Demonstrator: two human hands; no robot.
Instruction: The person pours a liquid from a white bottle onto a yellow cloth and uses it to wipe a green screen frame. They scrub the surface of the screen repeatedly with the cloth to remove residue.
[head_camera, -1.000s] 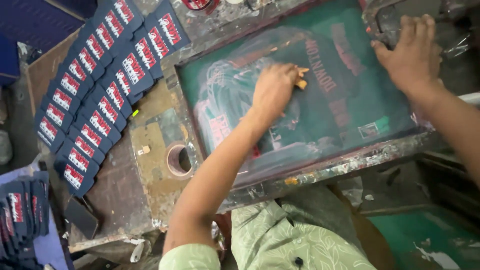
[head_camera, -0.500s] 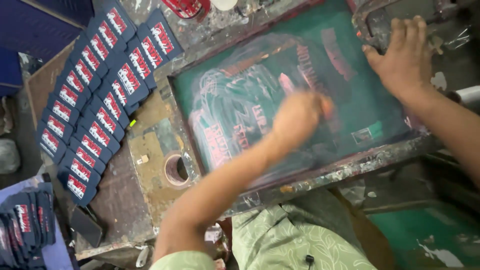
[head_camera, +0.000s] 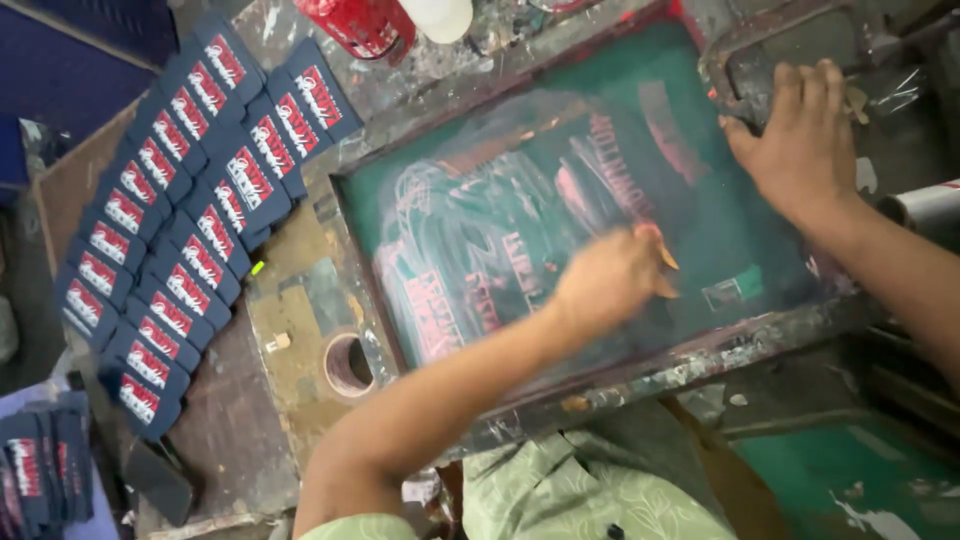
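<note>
The left hand (head_camera: 605, 280) is closed around a small wooden-looking tool (head_camera: 664, 262) whose tip pokes out past the knuckles, and it presses that tool down on the mesh of the printing screen (head_camera: 480, 215). Over the last second this hand has travelled across the mesh: a second ago it sat higher up, towards the far side of the screen; half a second ago it was mid-sweep and blurred; now it lies lower and nearer the body, just short of the near edge of the frame (head_camera: 700, 365). Pale smears of ink trail off to the left of the hand, so the stroke seems to be spreading or scraping ink over the red lettered design. The right hand (head_camera: 800, 150) has hardly shifted in that time: it lies flat with fingers spread and together with nothing gripped, pressing the far right corner of the frame, well apart from the left hand, which suggests it is steadying the screen while the other works. Beyond the left forearm, on the stained tabletop (head_camera: 300, 340), rows of dark blue printed labels (head_camera: 190, 215) overlap like tiles, and a roll of tape (head_camera: 350, 365) lies just beside the frame, below the left elbow. A red can (head_camera: 360, 25) and a white bottle (head_camera: 438, 15) stand past the far edge of the screen.
</note>
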